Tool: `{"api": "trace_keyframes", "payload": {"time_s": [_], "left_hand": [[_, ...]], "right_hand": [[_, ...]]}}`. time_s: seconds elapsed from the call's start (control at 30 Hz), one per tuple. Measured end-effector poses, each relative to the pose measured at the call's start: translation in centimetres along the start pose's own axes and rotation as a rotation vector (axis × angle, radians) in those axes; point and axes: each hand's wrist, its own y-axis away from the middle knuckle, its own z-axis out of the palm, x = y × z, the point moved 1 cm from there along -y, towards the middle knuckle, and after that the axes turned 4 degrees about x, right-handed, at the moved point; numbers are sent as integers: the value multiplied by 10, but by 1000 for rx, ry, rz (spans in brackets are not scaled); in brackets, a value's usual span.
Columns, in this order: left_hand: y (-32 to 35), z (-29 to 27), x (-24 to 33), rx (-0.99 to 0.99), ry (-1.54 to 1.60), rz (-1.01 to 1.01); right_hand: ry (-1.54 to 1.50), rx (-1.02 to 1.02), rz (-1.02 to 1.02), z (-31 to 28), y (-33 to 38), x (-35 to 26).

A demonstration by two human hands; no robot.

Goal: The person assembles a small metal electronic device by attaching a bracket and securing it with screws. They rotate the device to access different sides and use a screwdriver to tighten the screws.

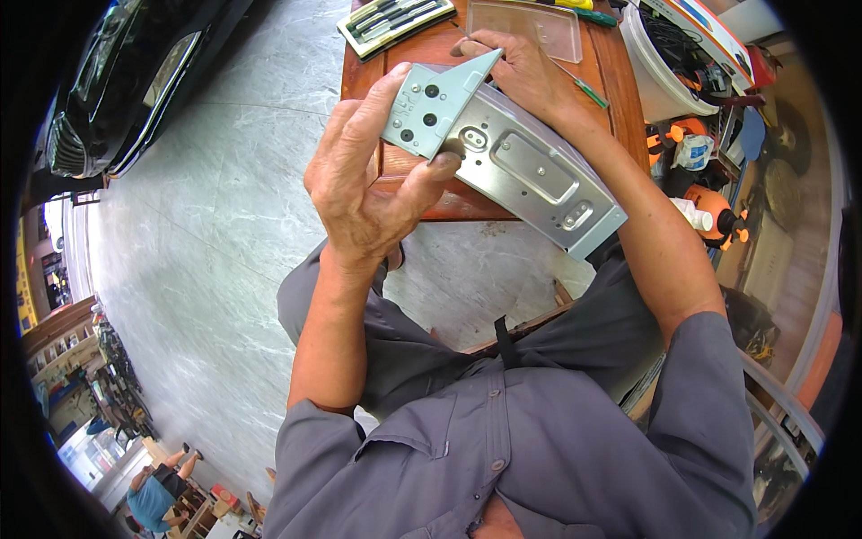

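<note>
A silver sheet-metal casing with stamped recesses, slots and small holes is held tilted above the near edge of the wooden table. At its upper left end sits a pale plate with dark round holes and a pointed corner. My left hand pinches this end, fingers behind the plate and thumb on its lower edge. Behind the casing's far side, my right hand is bent around the upper edge near the pointed corner; its fingertips are partly hidden. A green-handled screwdriver lies beside my right wrist.
On the wooden table are a screwdriver set in a case and a clear plastic tray. A white bucket of cables and orange bottles stand at right. A black vehicle is at left; a person sits far off.
</note>
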Motion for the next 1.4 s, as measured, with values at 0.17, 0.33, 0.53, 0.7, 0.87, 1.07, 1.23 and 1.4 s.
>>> {"api": "trace_keyframes", "payload": {"time_s": [0.17, 0.33, 0.53, 0.7, 0.87, 1.07, 1.23, 1.4], "left_hand": [[-1, -2, 5, -17, -21, -50], [0, -1, 3, -1, 9, -6], [2, 4, 2, -2, -7, 24], [5, 4, 3, -8, 0, -5], [3, 6, 4, -4, 12, -9], [4, 3, 8, -22, -41, -44], [5, 1, 13, -63, -23, -111], [7, 3, 10, -37, 20, -90]], "right_hand": [[-10, -38, 62, -2, 1, -7], [-43, -68, 76, -3, 1, -10], [-90, -114, 105, -2, 0, -2], [-49, -148, 71, -2, -2, -5], [-31, -162, 91, -7, -3, -9], [-38, -157, 104, -8, -1, -16], [-55, -142, 100, -6, 0, -12], [-52, -139, 133, -5, 1, -13]]}}
